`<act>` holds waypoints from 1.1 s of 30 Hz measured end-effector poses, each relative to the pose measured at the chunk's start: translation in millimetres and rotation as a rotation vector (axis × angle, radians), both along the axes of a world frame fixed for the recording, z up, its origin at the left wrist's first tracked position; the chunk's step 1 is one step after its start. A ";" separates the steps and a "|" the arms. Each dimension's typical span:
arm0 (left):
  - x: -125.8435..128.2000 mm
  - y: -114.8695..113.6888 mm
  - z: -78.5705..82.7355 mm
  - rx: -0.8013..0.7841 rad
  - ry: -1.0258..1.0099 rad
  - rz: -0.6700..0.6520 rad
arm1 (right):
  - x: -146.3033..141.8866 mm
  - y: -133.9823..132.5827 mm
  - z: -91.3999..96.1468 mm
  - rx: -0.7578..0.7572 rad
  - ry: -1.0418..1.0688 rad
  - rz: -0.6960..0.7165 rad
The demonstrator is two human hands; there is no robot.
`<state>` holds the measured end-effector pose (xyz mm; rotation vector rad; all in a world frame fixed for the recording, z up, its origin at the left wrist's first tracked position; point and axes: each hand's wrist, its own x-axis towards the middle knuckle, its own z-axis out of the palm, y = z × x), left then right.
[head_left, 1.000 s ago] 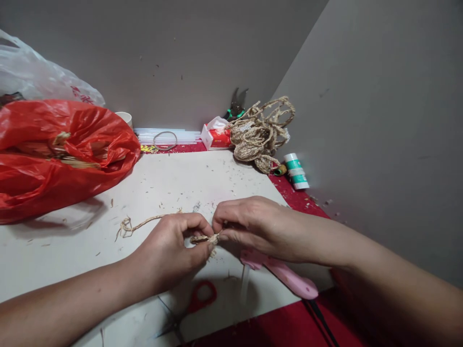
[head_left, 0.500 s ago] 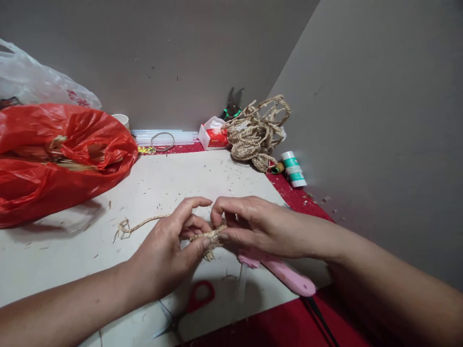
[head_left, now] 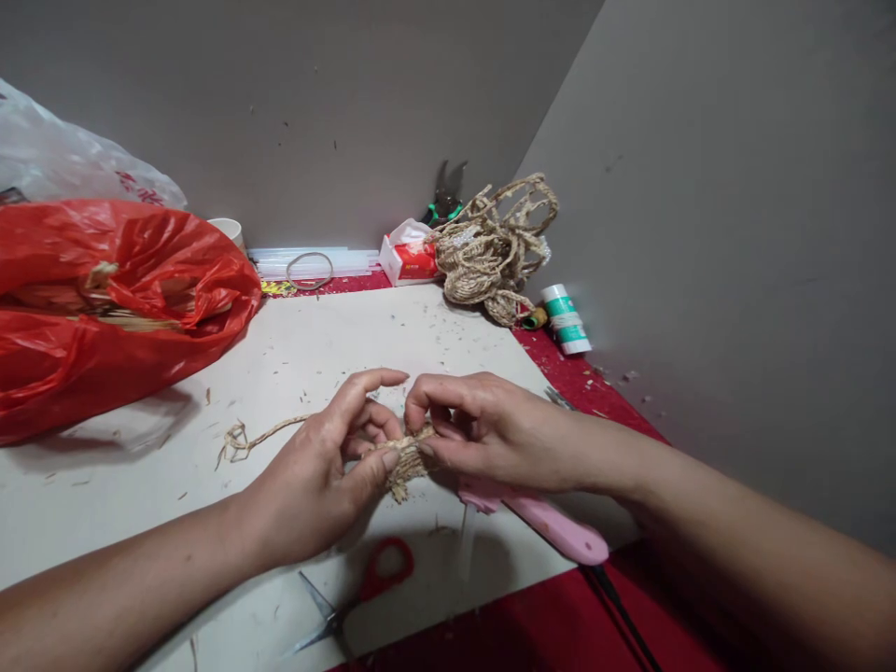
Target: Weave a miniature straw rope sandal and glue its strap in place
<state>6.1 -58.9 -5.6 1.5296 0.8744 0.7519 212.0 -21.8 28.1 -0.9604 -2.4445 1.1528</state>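
Note:
Between my hands is a small piece of braided straw (head_left: 410, 461), its lower edge frayed. My left hand (head_left: 332, 457) pinches its left side between thumb and fingers, with the index finger stretched out above. My right hand (head_left: 483, 429) grips the upper right edge with thumb and bent fingertips. A thin straw cord (head_left: 276, 430) with a knotted, frayed end comes out from behind my left hand and lies on the white board (head_left: 294, 345). Under my right hand lies a pink glue gun (head_left: 553, 527) with a clear glue stick. Red-handled scissors (head_left: 386, 571) lie open nearer me.
At left sits a red plastic bag (head_left: 63, 364) of straw, a white bag (head_left: 77, 149) behind it. Along the back are clear sticks (head_left: 350, 261), a tissue pack (head_left: 413, 261), green-handled pruners (head_left: 446, 201) and coiled braided rope (head_left: 483, 257). A white-and-green roll (head_left: 567, 319) stands by the right wall.
The straw piece has tilted so that more of its braided face shows. Both hands keep hold of it and have shifted slightly. The whole view has moved a little.

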 end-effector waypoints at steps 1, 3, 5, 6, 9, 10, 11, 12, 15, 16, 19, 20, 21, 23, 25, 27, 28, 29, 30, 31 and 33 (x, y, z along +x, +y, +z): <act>0.9 0.3 -0.1 -0.042 -0.031 0.026 | -0.7 -0.1 -0.9 0.011 -0.001 -0.011; 2.5 1.4 0.1 -0.130 -0.085 0.079 | -2.0 -0.6 -2.0 0.021 -0.005 -0.029; 3.2 3.1 0.2 -0.211 -0.125 0.103 | -2.5 -1.6 -2.2 0.007 -0.008 -0.040; 3.0 4.2 0.0 -0.244 -0.140 0.100 | -2.5 -2.1 -2.2 -0.001 -0.008 -0.043; 0.5 8.0 -1.1 -0.304 -0.170 0.060 | -1.7 -3.4 -2.7 0.003 -0.008 -0.050; -0.6 9.2 -1.5 -0.316 -0.176 0.040 | -1.5 -3.7 -2.9 0.009 -0.008 -0.052; -1.8 10.3 -1.7 -0.326 -0.182 0.016 | -1.4 -4.0 -3.3 0.015 -0.007 -0.056; -2.8 11.1 -1.6 -0.337 -0.189 -0.008 | -1.4 -4.2 -3.6 0.018 -0.005 -0.058; -4.2 12.4 0.1 -0.379 -0.205 -0.063 | -2.3 -4.6 -3.9 0.033 0.021 -0.058; -4.1 12.5 0.9 -0.392 -0.206 -0.071 | -2.8 -4.7 -3.8 0.038 0.034 -0.051; -3.2 12.7 2.8 -0.421 -0.209 -0.080 | -4.1 -4.3 -3.6 0.036 0.068 -0.036; -3.1 13.0 2.9 -0.431 -0.214 -0.081 | -4.3 -4.2 -3.9 0.032 0.069 -0.038; -3.1 13.3 2.7 -0.443 -0.221 -0.083 | -4.3 -4.0 -4.4 0.027 0.064 -0.042; -3.6 14.0 1.5 -0.466 -0.242 -0.082 | -3.8 -3.9 -6.2 0.024 0.050 -0.051; -4.2 14.7 -0.1 -0.484 -0.261 -0.065 | -2.8 -4.3 -8.1 0.041 0.040 -0.063; -4.5 14.8 -1.3 -0.506 -0.274 -0.032 | -1.5 -5.4 -8.8 0.064 0.039 -0.073; -4.5 14.7 -1.6 -0.519 -0.273 -0.011 | -1.0 -6.2 -8.5 0.077 0.045 -0.071; -4.3 14.4 -1.7 -0.533 -0.271 0.011 | -0.6 -7.3 -8.1 0.084 0.053 -0.061; -4.0 13.9 -1.6 -0.544 -0.270 0.033 | -0.3 -8.5 -7.6 0.089 0.066 -0.049; -3.6 13.4 -1.5 -0.554 -0.270 0.054 | -0.3 -10.0 -7.4 0.093 0.081 -0.041; -2.7 12.4 -1.1 -0.564 -0.277 0.087 | -0.9 -13.1 -8.9 0.112 0.105 -0.053</act>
